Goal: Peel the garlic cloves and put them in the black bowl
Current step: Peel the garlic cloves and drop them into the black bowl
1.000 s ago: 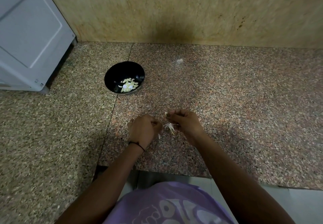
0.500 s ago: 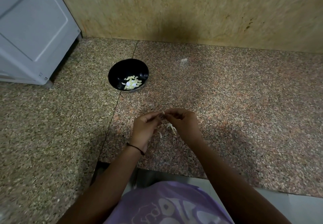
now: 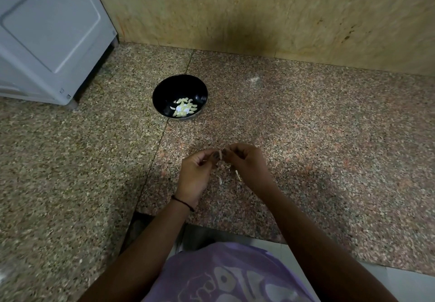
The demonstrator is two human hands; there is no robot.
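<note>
A small pale garlic clove (image 3: 220, 155) is pinched between the fingertips of my left hand (image 3: 195, 175) and my right hand (image 3: 248, 162), held just above the speckled granite counter (image 3: 329, 148). Bits of loose garlic skin (image 3: 229, 175) lie on the counter under the hands. The black bowl (image 3: 180, 89) stands further back and to the left, with several peeled cloves (image 3: 183, 108) at its bottom. A thin black band circles my left wrist.
A grey-white appliance (image 3: 47, 33) stands at the back left. A tan stone wall (image 3: 282, 14) closes the back. The counter's front edge runs just before my purple shirt (image 3: 223, 275).
My hands have come together from slightly apart, and both now pinch the clove at the fingertips. The view shifted a little, and the bowl has stayed put.
</note>
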